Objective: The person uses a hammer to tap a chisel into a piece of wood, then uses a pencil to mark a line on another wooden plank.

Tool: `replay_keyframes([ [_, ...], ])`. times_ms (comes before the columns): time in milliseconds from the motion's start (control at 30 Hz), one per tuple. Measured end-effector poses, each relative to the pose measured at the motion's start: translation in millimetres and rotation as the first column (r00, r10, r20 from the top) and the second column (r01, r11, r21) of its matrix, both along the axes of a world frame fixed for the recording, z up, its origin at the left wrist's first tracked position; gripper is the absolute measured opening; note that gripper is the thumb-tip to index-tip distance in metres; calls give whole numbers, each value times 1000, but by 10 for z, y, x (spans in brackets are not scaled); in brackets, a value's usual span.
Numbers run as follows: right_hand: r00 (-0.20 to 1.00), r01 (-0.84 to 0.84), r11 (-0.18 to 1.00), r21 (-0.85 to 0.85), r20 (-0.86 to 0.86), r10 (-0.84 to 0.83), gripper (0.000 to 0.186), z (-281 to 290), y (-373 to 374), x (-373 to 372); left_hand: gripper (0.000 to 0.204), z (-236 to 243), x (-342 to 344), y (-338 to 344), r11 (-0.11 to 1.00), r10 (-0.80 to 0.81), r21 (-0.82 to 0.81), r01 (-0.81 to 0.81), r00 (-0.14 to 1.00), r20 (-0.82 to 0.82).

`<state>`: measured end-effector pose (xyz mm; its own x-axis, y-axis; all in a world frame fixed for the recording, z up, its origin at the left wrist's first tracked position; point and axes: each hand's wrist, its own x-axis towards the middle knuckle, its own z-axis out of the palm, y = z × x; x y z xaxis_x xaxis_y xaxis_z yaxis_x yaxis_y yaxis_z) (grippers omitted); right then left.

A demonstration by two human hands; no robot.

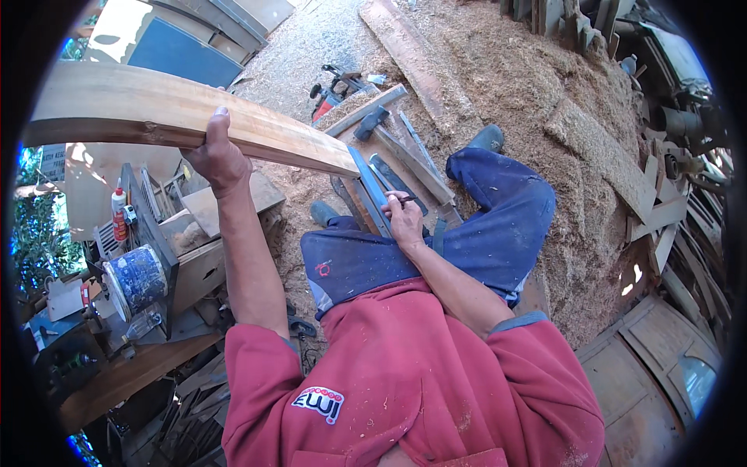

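A long pale wooden beam [194, 109] slants from the upper left toward the middle. My left hand [219, 156] is closed around its lower edge, thumb lying along the near face. The beam's right end rests at or just above a blue straight bar [366, 175]; I cannot tell whether they touch. My right hand [405, 218] is near that bar, pinching a thin dark pencil-like stick [407, 199]. Beyond it a hammer [372, 123] with a dark head lies on a wooden plank [408, 159]. A hand saw [449, 214] shows partly beside my right knee.
Wood shavings [529, 117] cover the ground, with loose boards [405, 54] on them. A red power tool [325, 105] lies ahead. At left stand a blue-stained bucket [138, 279] and a red glue bottle [119, 214]. Scrap wood [661, 210] is piled at right, near a wooden panel [646, 373].
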<state>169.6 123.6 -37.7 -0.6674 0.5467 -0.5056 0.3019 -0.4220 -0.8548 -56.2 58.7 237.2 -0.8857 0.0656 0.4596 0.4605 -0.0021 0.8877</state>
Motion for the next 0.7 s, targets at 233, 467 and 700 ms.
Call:
replay_keyframes([
  [233,999,-2,998,68,-39,5,25,-81,80,3,72,1009,873,-77,992,125,64,-112,956,-266],
  [467,913,-137,983,-125,-401,77,35,816,445,-57,54,1937,-858,-696,989,-104,-95,112,991,79],
  [700,853,-300,942,-153,-486,192,15,2013,691,515,35,269,-1534,-1054,950,-102,-109,292,622,777],
])
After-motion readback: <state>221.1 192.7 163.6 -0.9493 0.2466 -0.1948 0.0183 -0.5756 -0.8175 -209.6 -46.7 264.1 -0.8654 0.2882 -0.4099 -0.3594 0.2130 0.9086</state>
